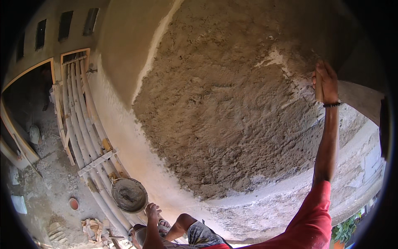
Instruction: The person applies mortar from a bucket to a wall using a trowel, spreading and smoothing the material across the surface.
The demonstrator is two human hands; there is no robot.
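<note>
My right hand (326, 83) is raised at the upper right of the head view, wrapped round a wooden handle (318, 89) held against rough grey-brown plaster (219, 116); whatever is attached to the handle is hard to make out. My left hand (152, 211) is low, its fingers curled just beside the rim of a round bucket (129, 195) of grey mortar; whether they grip anything is unclear. The bucket sits on a scaffold of long bamboo poles (85, 124), near my bare legs and feet.
Smooth pale wall (120, 153) borders the rough patch. At left are a doorway with a wooden frame (29, 66), a dim figure of a person (46, 79) inside, and rubble floor (54, 191) below with a red container (74, 203). A potted plant (346, 228) stands at lower right.
</note>
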